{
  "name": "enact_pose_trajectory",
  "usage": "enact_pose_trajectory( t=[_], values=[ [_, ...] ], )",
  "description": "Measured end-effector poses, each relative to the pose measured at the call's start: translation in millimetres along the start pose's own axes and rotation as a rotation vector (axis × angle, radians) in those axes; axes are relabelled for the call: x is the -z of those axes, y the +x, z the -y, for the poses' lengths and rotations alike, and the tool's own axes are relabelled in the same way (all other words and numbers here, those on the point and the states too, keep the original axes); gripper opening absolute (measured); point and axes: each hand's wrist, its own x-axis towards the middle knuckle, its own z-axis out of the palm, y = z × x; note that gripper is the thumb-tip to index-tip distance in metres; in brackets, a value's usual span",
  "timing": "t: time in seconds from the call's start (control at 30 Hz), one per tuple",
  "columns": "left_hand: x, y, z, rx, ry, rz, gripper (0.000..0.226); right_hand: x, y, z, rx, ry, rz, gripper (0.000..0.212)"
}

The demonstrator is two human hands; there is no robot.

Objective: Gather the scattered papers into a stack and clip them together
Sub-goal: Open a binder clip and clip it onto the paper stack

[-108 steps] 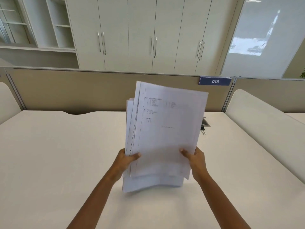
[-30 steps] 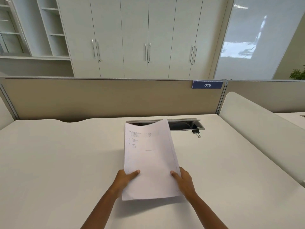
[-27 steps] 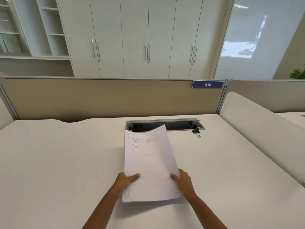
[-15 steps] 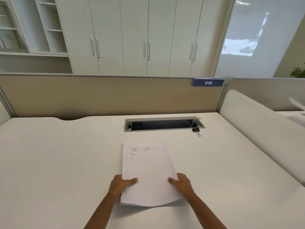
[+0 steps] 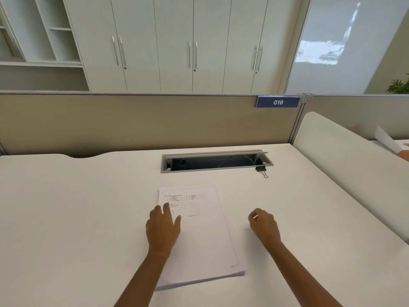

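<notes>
White paper stack [image 5: 199, 235] lies flat on the desk [image 5: 77, 218]. The left hand [image 5: 162, 229] rests on its left part, fingers straight and close together. The right hand [image 5: 263, 224] is just right of the stack, not touching it, fingers loosely curled and holding nothing. A binder clip [image 5: 261, 169] lies far right, well apart.

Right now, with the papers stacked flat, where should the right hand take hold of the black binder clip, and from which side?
Probably pinch the binder clip by its wire handles, coming from the near side with the right hand. The handles point toward the person, while the black body sits close against the cable tray rim, leaving little room behind.
</notes>
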Motion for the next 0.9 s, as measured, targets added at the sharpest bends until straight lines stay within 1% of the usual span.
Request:
enact_pose_trajectory(
  t=[0.07,0.17,0.27,0.37,0.43,0.5,0.53,0.63,0.77,0.9],
  values=[
    [-9.8,11.6,-14.2,-0.043,-0.045,0.008,0.054,3.5,16.4,0.8,-0.006,0.015,-0.039,0.019],
    [-18.2,24.1,-42.5,-0.118,-0.046,0.010,0.055,8.4,44.7,1.6,-0.008,0.033,-0.090,0.021],
    [-27.7,36.0,-74.7,-0.161,-0.162,0.047,0.051,13.4,76.3,2.4,-0.013,0.024,-0.140,0.022],
    [-46.2,52.0,-102.2,-0.257,-0.103,0.059,0.053,17.1,105.1,1.0,-0.021,0.028,-0.182,0.024],
    [-57.4,64.9,-122.2,-0.270,-0.077,0.073,0.057,17.2,125.8,-2.6,-0.024,0.035,-0.209,0.023],
    [-63.0,72.2,-139.0,-0.281,-0.158,0.132,0.059,16.6,141.5,-5.2,-0.024,0.036,-0.234,0.021],
    [-70.7,77.5,-146.8,-0.294,-0.152,0.164,0.059,15.4,150.3,-7.8,-0.027,0.032,-0.241,0.021],
    [-88.7,89.3,-161.9,-0.320,-0.065,0.201,0.058,13.4,171.9,-13.7,-0.018,0.024,-0.248,0.025],
    [-111.0,103.3,-175.2,-0.359,0.013,0.254,0.056,7.3,201.8,-21.2,-0.021,0.027,-0.220,0.023],
    [-125.2,110.4,-183.2,-0.353,0.033,0.314,0.055,1.0,221.6,-19.2,-0.012,0.007,-0.168,0.023]
  ],
)
